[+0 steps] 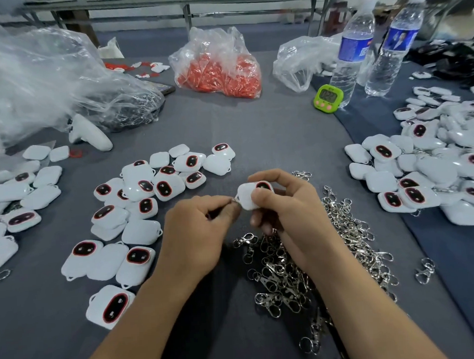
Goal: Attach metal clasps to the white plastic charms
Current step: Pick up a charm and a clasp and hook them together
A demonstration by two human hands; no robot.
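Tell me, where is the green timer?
The timer stands far right on the grey table, touching the nearer water bottle's base, right of the bag of red pieces.

Bare cloth (255, 129) between charm piles (149, 183), timer (328, 98)

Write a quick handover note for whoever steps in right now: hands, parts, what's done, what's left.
Right hand: grip shut on one white charm.
Left hand: pinching a metal clasp at that charm's corner loop; whether it is hooked on yet cannot be told.
Loose clasps: heap under and beside the right wrist.
Charms without clasps: spread on the left.
Pile on the right: some charms there show clasps, so probably the finished ones.
Left to do: finish this charm, then work through the left spread.
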